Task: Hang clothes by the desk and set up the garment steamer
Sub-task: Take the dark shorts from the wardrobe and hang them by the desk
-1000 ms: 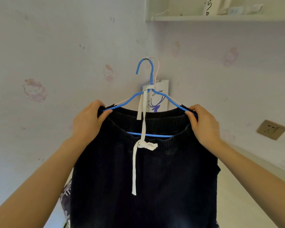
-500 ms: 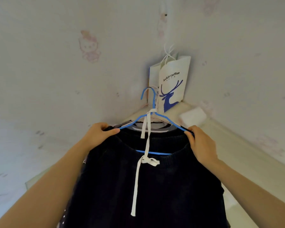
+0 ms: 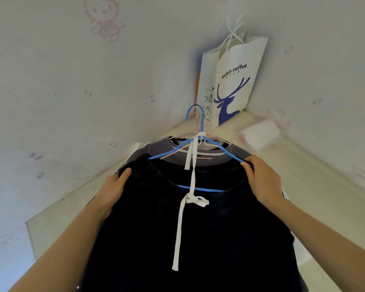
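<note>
Dark black shorts point(image 3: 198, 239) with a white drawstring point(image 3: 178, 234) hang on a blue wire hanger point(image 3: 195, 123). My left hand point(image 3: 112, 192) grips the left end of the waistband, the hanger's left tip hidden under the cloth. My right hand point(image 3: 261, 182) grips the hanger's right end together with the waistband. Behind the shorts a grey garment point(image 3: 211, 159) hangs on a pink wire hanger point(image 3: 211, 153). The steamer is not in view.
A white paper bag point(image 3: 234, 81) with a blue deer print stands in the wall corner on a pale desk point(image 3: 316, 186). A white packet point(image 3: 259, 134) lies beside it. Wallpapered walls close in on the left and right.
The view has tipped further down and closer. The hanger with the shorts has come lower toward the desk corner. My left hand has slid outward along the waistband.
</note>
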